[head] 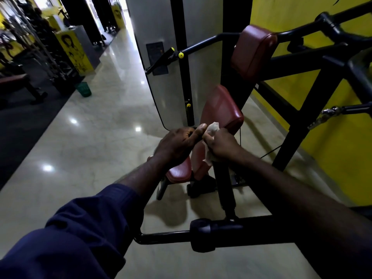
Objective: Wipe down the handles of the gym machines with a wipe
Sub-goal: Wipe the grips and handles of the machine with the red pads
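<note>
A crumpled white wipe (211, 130) is wrapped around the top of a black upright handle (224, 186) of a gym machine, in the middle of the head view. My right hand (222, 144) is closed around the wipe and the handle's top. Right beside it, my left hand (179, 144) has its fingers curled and its thumb stretched toward the wipe; what it grips is hidden. A black crossbar with a round end cap (202, 234) runs below my arms.
Behind my hands are the machine's red seat (180, 172), red back pad (220, 109) and upper pad (252, 51), with a black frame (314, 109) against a yellow wall. A grey weight-stack cover (161, 63) stands behind. A glossy floor aisle, a green bin (84, 89) and other machines lie left.
</note>
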Demonstrator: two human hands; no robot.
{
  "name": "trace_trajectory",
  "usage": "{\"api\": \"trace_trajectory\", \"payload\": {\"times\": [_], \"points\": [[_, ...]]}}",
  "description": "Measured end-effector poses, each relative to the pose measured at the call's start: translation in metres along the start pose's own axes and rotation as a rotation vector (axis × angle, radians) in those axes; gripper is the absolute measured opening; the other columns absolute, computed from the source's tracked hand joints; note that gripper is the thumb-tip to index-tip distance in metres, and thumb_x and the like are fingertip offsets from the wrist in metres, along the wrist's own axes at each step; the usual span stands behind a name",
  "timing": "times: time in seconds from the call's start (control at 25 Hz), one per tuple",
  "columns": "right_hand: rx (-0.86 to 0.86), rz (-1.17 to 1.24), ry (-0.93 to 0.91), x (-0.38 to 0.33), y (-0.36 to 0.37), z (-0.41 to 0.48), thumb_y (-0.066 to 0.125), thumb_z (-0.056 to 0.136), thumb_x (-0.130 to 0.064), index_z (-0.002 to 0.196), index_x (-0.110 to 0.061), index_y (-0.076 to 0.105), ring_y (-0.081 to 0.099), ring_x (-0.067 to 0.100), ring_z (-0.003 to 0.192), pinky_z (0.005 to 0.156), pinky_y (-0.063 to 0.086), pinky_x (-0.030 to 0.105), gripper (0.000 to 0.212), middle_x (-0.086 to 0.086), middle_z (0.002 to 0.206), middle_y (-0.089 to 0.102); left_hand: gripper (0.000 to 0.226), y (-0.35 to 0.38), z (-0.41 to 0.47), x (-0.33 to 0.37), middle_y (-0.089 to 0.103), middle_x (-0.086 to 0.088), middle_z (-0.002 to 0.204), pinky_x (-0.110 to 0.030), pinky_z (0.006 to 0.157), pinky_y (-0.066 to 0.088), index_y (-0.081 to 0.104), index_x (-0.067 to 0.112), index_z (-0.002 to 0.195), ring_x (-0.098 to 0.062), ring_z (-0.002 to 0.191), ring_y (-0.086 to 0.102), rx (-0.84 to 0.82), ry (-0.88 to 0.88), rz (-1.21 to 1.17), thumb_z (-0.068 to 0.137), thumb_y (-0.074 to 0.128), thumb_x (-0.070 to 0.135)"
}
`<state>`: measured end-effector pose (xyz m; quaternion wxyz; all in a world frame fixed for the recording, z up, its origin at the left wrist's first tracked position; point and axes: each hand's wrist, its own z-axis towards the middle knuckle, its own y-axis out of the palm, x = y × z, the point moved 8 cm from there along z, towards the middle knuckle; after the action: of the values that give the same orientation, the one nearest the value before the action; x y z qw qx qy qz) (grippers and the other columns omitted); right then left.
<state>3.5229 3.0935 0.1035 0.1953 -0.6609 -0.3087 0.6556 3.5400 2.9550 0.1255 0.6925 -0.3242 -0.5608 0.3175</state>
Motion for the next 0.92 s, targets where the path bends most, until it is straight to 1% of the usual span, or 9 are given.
{"api": "trace_trajectory", "payload": {"times": [0.24, 0.32, 0.4, 0.48, 0.56, 0.64, 0.72, 0.8, 0.92], "points": [[-0.119, 0.083, 0.151, 0.065, 0.034, -0.079, 0.056, 0.097, -0.057, 0.117, -0.010, 0.052, 0.070, 0.029, 0.086, 0.072, 0.052, 0.033, 0.051, 0.012, 0.100, 0.069, 0.069, 0.005, 0.001, -0.006, 0.060, 0.019, 0.054, -0.045, 0.067, 0.057, 0.073, 0.028, 0.085, -0.018, 0.064, 0.066, 0.007, 0.011, 0.003, 0.095, 0.030, 0.080], [-0.149, 0.001, 0.083, 0.053, 0.035, -0.075, 0.056, 0.100, -0.049, 0.110, -0.011, 0.051, 0.067, 0.028, 0.088, 0.072, 0.047, 0.028, 0.040, 0.012, 0.101, 0.066, 0.073, 0.005, 0.004, -0.008, 0.067, 0.015, 0.065, -0.045, 0.071, 0.058, 0.074, 0.028, 0.086, -0.016, 0.069, 0.068, 0.012, 0.022, 0.014, 0.093, 0.027, 0.084], [-0.055, 0.047, 0.043, 0.022, 0.012, -0.055, 0.057, 0.104, -0.034, 0.089, -0.020, 0.045, 0.060, 0.021, 0.074, 0.059, 0.042, 0.020, 0.024, 0.010, 0.090, 0.061, 0.073, 0.005, 0.006, -0.007, 0.069, 0.010, 0.070, -0.047, 0.072, 0.057, 0.073, 0.030, 0.086, -0.018, 0.072, 0.069, 0.009, 0.023, 0.011, 0.092, 0.026, 0.085], [0.038, 0.116, 0.017, -0.006, -0.008, -0.036, 0.056, 0.106, -0.024, 0.079, -0.022, 0.034, 0.051, 0.016, 0.067, 0.051, 0.037, 0.017, 0.034, 0.003, 0.081, 0.052, 0.065, 0.003, 0.004, -0.005, 0.062, 0.011, 0.059, -0.048, 0.068, 0.057, 0.069, 0.035, 0.080, -0.020, 0.066, 0.066, 0.007, 0.010, 0.013, 0.092, 0.028, 0.084], [0.106, 0.181, 0.019, -0.001, -0.006, -0.026, 0.055, 0.106, -0.027, 0.102, -0.016, 0.043, 0.060, 0.024, 0.087, 0.066, 0.038, 0.025, 0.016, 0.011, 0.099, 0.058, 0.062, 0.004, 0.003, -0.004, 0.060, 0.013, 0.055, -0.048, 0.067, 0.057, 0.066, 0.038, 0.075, -0.020, 0.062, 0.065, -0.003, 0.014, 0.013, 0.093, 0.028, 0.083], [0.103, 0.052, -0.036, 0.015, 0.012, -0.033, 0.054, 0.105, -0.027, 0.149, -0.012, 0.030, 0.058, 0.032, 0.121, 0.082, 0.040, 0.029, 0.052, 0.021, 0.140, 0.050, 0.067, 0.006, 0.001, -0.005, 0.060, 0.008, 0.056, -0.048, 0.069, 0.057, 0.069, 0.032, 0.079, -0.022, 0.067, 0.067, 0.000, 0.006, 0.034, 0.094, 0.027, 0.083], [0.117, -0.185, -0.175, 0.018, 0.027, -0.039, 0.060, 0.099, -0.022, 0.163, -0.012, 0.004, 0.034, 0.031, 0.148, 0.108, 0.039, 0.039, 0.085, 0.017, 0.167, 0.018, 0.073, 0.004, 0.002, -0.007, 0.060, 0.005, 0.059, -0.047, 0.070, 0.057, 0.070, 0.027, 0.083, -0.024, 0.071, 0.068, 0.016, 0.005, 0.057, 0.094, 0.025, 0.083], [0.227, -0.335, -0.357, 0.008, 0.023, -0.023, 0.067, 0.091, -0.015, 0.160, -0.005, 0.022, 0.034, 0.037, 0.148, 0.114, 0.039, 0.049, 0.082, 0.021, 0.163, 0.027, 0.071, 0.003, 0.004, -0.006, 0.059, 0.004, 0.059, -0.046, 0.068, 0.055, 0.067, 0.026, 0.078, -0.024, 0.070, 0.066, 0.020, 0.028, 0.065, 0.095, 0.026, 0.082], [0.068, -0.229, -0.326, -0.006, 0.001, 0.022, 0.061, 0.095, -0.009, 0.120, -0.004, 0.063, 0.063, 0.033, 0.107, 0.090, 0.051, 0.037, 0.025, 0.018, 0.117, 0.062, 0.064, 0.005, 0.001, -0.003, 0.058, 0.006, 0.059, -0.040, 0.063, 0.052, 0.059, 0.032, 0.068, -0.023, 0.067, 0.064, 0.019, 0.030, 0.045, 0.097, 0.028, 0.080]]}}
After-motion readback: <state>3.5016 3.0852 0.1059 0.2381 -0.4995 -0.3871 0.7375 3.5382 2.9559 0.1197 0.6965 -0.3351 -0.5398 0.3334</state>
